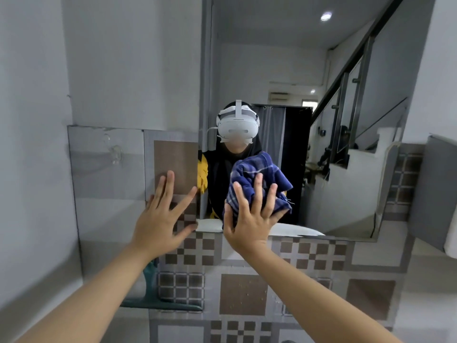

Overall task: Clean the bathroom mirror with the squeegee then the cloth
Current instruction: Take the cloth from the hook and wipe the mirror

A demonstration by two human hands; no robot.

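Note:
The bathroom mirror (346,70) fills the upper right of the head view and reflects a person with a white headset. My right hand (249,219) presses a crumpled blue checked cloth (262,174) against the lower left part of the glass, fingers spread over it. My left hand (163,214) rests flat and open on the tiled wall, its fingertips at the mirror's left edge. A green squeegee (158,293) lies below my left forearm, blade down, partly hidden by the arm.
A brown and grey checked tiled wall (242,293) runs under the mirror. A clear suction hook (115,154) sticks to the grey panel at left. A grey ledge (432,189) juts out at the right edge.

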